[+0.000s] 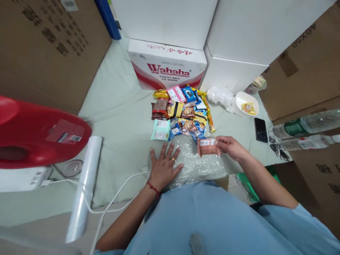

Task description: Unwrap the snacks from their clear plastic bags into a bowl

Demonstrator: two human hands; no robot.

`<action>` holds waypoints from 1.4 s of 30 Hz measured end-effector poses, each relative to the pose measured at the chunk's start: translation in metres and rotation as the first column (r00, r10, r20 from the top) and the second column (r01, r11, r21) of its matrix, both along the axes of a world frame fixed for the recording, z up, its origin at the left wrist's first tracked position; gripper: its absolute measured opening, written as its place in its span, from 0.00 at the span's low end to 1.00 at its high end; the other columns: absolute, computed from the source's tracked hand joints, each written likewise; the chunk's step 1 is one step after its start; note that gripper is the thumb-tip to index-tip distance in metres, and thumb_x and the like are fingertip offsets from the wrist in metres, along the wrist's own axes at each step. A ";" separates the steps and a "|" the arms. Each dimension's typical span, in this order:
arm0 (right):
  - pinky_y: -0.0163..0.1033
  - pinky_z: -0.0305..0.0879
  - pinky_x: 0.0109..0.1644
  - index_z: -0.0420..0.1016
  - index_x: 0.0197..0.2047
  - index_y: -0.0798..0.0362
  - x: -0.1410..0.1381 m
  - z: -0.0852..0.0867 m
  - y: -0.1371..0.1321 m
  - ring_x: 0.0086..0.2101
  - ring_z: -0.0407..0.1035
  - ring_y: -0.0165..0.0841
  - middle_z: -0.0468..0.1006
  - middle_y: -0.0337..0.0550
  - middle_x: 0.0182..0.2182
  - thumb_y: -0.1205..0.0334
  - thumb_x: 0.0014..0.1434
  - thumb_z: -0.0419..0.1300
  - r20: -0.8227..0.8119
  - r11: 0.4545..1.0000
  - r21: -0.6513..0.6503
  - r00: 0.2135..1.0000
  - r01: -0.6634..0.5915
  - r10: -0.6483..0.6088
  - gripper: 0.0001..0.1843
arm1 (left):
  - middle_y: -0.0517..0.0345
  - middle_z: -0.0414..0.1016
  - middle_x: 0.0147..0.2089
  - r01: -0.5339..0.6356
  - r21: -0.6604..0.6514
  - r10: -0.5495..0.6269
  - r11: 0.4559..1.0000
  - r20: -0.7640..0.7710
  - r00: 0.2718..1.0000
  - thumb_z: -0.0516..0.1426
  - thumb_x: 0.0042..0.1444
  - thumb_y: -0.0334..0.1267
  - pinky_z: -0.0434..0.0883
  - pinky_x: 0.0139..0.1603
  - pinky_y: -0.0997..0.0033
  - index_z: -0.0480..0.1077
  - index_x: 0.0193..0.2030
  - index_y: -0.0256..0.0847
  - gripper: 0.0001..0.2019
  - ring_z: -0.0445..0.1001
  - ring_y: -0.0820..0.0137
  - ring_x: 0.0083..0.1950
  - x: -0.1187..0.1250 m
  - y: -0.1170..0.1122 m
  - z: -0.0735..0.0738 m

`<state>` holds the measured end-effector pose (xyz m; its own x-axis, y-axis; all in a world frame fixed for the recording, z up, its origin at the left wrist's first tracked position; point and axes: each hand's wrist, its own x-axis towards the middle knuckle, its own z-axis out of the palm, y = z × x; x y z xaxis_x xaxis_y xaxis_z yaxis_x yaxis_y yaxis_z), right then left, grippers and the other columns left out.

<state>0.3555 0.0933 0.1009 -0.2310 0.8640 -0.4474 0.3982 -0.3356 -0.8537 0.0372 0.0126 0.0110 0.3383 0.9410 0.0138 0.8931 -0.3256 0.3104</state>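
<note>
My left hand [164, 165] lies flat with fingers spread, pressing on a clear plastic bag [198, 164] on the pale green cloth. My right hand [231, 147] pinches a small brown snack packet [207, 147] and holds it just above the bag. Beyond the bag lies a pile of several wrapped snacks [183, 111] in brown, yellow, blue and pink wrappers, with a mint-green packet [160, 130] at its left edge.
A Wahaha carton [167, 65] and white boxes stand behind the pile. A white bowl [247, 103], a black phone [260, 130], keys and two water bottles [305, 132] lie right. At left are a red object [37, 132], a film roll [85, 187] and a white cable. Cardboard boxes flank both sides.
</note>
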 end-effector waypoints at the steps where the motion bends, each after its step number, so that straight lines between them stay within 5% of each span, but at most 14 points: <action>1: 0.34 0.55 0.28 0.74 0.36 0.53 -0.007 -0.008 -0.009 0.22 0.62 0.29 0.72 0.36 0.23 0.39 0.60 0.62 0.013 0.999 -0.013 0.999 -0.038 0.038 0.23 | 0.53 0.46 0.81 0.001 0.002 -0.001 1.000 -0.010 1.000 0.51 0.68 0.57 0.22 0.72 0.25 0.56 0.76 0.54 0.32 0.42 0.49 0.81 0.000 0.000 0.000; 4: 0.39 0.67 0.39 0.78 0.47 0.53 -0.035 -0.021 -0.022 0.37 0.74 0.37 0.81 0.48 0.39 0.44 0.66 0.57 0.298 0.973 0.203 0.954 -0.110 0.045 0.21 | 0.52 0.46 0.81 -0.001 0.006 0.001 1.000 -0.044 0.999 0.51 0.68 0.56 0.23 0.72 0.24 0.55 0.76 0.54 0.32 0.41 0.48 0.81 0.001 0.000 -0.001; 6: 0.42 0.69 0.48 0.75 0.59 0.50 -0.048 -0.021 -0.024 0.49 0.74 0.42 0.77 0.52 0.56 0.48 0.67 0.58 0.498 0.896 0.354 0.865 -0.270 0.063 0.22 | 0.51 0.46 0.81 0.001 0.007 0.000 1.000 -0.067 0.998 0.50 0.68 0.56 0.24 0.72 0.23 0.54 0.77 0.54 0.32 0.41 0.48 0.81 0.002 0.000 0.000; 9: 0.46 0.70 0.53 0.67 0.69 0.46 -0.055 -0.020 -0.023 0.58 0.69 0.46 0.66 0.53 0.68 0.51 0.63 0.66 0.643 0.723 0.325 0.703 -0.609 0.304 0.34 | 0.51 0.46 0.81 0.007 0.005 -0.007 1.000 -0.097 0.995 0.50 0.68 0.56 0.25 0.72 0.23 0.53 0.77 0.53 0.33 0.42 0.47 0.81 0.002 0.000 0.001; 12: 0.47 0.70 0.56 0.67 0.70 0.48 -0.051 -0.028 -0.025 0.59 0.68 0.48 0.68 0.53 0.67 0.57 0.63 0.67 0.714 0.619 0.248 0.572 -0.745 0.403 0.33 | 0.50 0.46 0.81 0.005 -0.002 -0.005 1.000 -0.112 0.994 0.50 0.68 0.56 0.26 0.71 0.22 0.52 0.77 0.53 0.33 0.42 0.47 0.81 0.003 0.000 0.001; 19: 0.45 0.70 0.55 0.68 0.69 0.49 -0.020 -0.026 -0.034 0.59 0.69 0.44 0.72 0.53 0.64 0.64 0.66 0.61 0.677 0.715 0.324 0.679 -0.620 0.283 0.29 | 0.48 0.46 0.81 -0.003 -0.013 0.001 1.000 -0.131 0.991 0.48 0.70 0.54 0.27 0.70 0.19 0.53 0.77 0.52 0.31 0.44 0.47 0.81 0.004 0.001 0.003; 23: 0.46 0.70 0.57 0.66 0.70 0.49 -0.037 -0.021 -0.032 0.60 0.68 0.44 0.71 0.53 0.64 0.60 0.68 0.60 0.620 0.680 0.417 0.736 -0.602 0.272 0.28 | 0.47 0.47 0.80 0.005 -0.016 -0.007 1.000 -0.129 0.992 0.48 0.70 0.53 0.29 0.70 0.18 0.54 0.77 0.52 0.30 0.45 0.46 0.80 0.003 0.003 0.004; 27: 0.50 0.72 0.57 0.68 0.69 0.50 -0.061 -0.037 -0.023 0.58 0.71 0.47 0.68 0.56 0.66 0.63 0.67 0.62 0.658 0.633 0.339 0.656 -0.696 0.369 0.28 | 0.45 0.47 0.81 0.004 0.008 -0.003 1.000 -0.065 0.998 0.49 0.71 0.50 0.36 0.71 0.20 0.52 0.77 0.53 0.30 0.50 0.47 0.79 -0.003 0.003 0.000; 31: 0.52 0.71 0.61 0.60 0.73 0.50 -0.032 -0.039 -0.035 0.65 0.64 0.48 0.56 0.59 0.73 0.55 0.68 0.62 0.562 0.622 0.447 0.743 -0.643 0.364 0.33 | 0.43 0.43 0.81 -0.017 0.155 0.005 0.988 0.080 0.997 0.52 0.69 0.42 0.50 0.74 0.30 0.47 0.79 0.51 0.33 0.49 0.49 0.80 -0.022 -0.004 0.003; 33: 0.51 0.69 0.63 0.59 0.73 0.48 -0.002 -0.035 -0.053 0.65 0.64 0.45 0.60 0.58 0.71 0.52 0.70 0.59 0.503 0.613 0.514 0.789 -0.600 0.352 0.32 | 0.46 0.46 0.81 0.036 0.245 -0.076 0.969 0.157 0.985 0.52 0.67 0.34 0.50 0.76 0.34 0.45 0.79 0.52 0.36 0.45 0.52 0.81 -0.033 -0.013 0.009; 37: 0.56 0.62 0.69 0.61 0.72 0.48 0.042 -0.039 -0.094 0.65 0.63 0.47 0.66 0.57 0.68 0.48 0.65 0.65 0.529 0.531 0.462 0.702 -0.710 0.477 0.37 | 0.47 0.53 0.79 0.308 0.247 -0.367 0.919 0.245 0.898 0.49 0.61 0.25 0.48 0.78 0.39 0.46 0.78 0.49 0.39 0.53 0.59 0.79 -0.049 -0.033 0.018; 42: 0.53 0.69 0.62 0.78 0.54 0.50 0.044 -0.055 -0.108 0.60 0.68 0.44 0.74 0.55 0.62 0.60 0.72 0.56 0.495 0.590 0.488 0.761 -0.643 0.420 0.14 | 0.46 0.65 0.73 0.401 0.152 -0.422 0.904 0.149 0.894 0.54 0.64 0.32 0.47 0.78 0.38 0.68 0.64 0.45 0.21 0.60 0.58 0.76 -0.054 -0.044 0.002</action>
<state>0.3992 -0.0145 0.0458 -0.6928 0.7210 -0.0147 0.5928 0.5578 -0.5809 -0.0167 -0.0319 0.0133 0.6770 0.7064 0.2065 0.6066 -0.6944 0.3870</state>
